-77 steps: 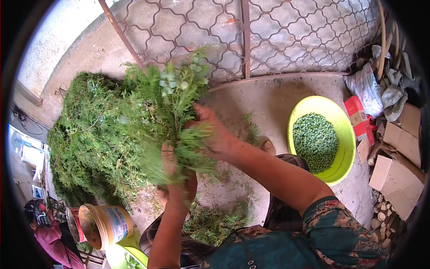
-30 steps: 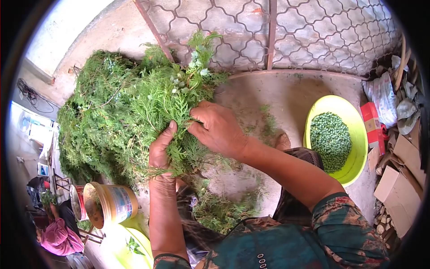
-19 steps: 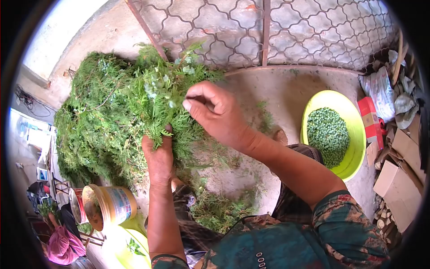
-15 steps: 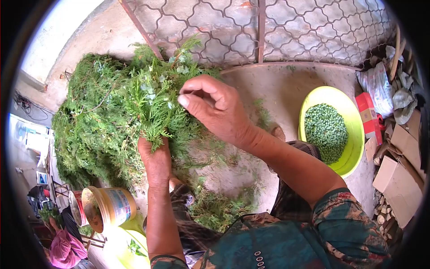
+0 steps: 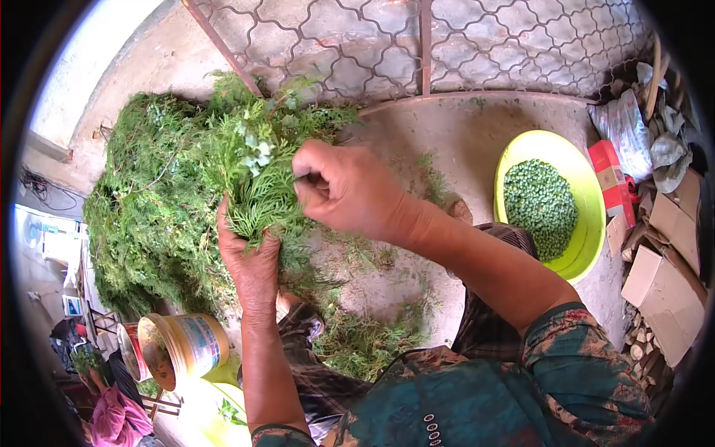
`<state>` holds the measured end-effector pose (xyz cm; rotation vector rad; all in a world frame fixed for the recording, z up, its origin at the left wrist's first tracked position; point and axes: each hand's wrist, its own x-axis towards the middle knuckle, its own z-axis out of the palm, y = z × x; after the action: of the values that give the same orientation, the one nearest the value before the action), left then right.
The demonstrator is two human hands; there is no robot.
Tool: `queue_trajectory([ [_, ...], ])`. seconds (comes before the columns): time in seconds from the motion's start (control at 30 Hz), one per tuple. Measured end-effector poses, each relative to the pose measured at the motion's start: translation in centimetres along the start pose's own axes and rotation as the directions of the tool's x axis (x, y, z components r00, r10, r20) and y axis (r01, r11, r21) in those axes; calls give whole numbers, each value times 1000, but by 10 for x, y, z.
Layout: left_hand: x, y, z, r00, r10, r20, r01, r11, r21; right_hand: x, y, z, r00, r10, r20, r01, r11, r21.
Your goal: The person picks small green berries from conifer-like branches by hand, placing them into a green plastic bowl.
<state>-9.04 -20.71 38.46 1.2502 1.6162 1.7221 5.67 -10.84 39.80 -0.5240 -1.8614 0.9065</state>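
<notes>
My left hand (image 5: 253,272) is closed round the lower end of a leafy arborvitae branch (image 5: 261,200). Pale green seed cones (image 5: 257,153) cluster among its flat fronds. Just right of the branch, my right hand (image 5: 354,190) has its fingers curled in towards the thumb; whether anything is between them is hidden. Behind the branch a large heap of cut greenery (image 5: 153,212) leans towards the wall. A yellow-green basin (image 5: 593,235) on the right holds many small green cones (image 5: 540,208).
Loose clippings (image 5: 365,343) lie on the floor by my feet. A metal lattice (image 5: 424,52) stands at the back. Buckets (image 5: 175,350) and another bright basin (image 5: 205,417) are at lower left. Cardboard (image 5: 663,298) and a red box (image 5: 612,182) lie beyond the right basin.
My right hand has moved slightly down and its fingers have curled in more. My left hand has shifted a little left and tilted with the branch.
</notes>
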Motion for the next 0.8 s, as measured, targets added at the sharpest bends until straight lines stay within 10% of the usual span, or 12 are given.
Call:
queue_trajectory([
  [0.23,-7,33,3,942,-332,-56,277,859,-429,-1,3,-6,996,-89,-27,89,996,-26],
  [0.6,3,24,2,881,-405,-244,387,914,-121,-5,10,0,980,-194,-32,185,963,-195],
  [0.73,-2,20,4,932,-290,-215,298,954,6,5,2,-6,992,42,-118,-39,999,25],
  [0.8,-1,19,3,931,-201,-304,261,950,173,8,-8,-25,718,557,417,-681,441,585],
])
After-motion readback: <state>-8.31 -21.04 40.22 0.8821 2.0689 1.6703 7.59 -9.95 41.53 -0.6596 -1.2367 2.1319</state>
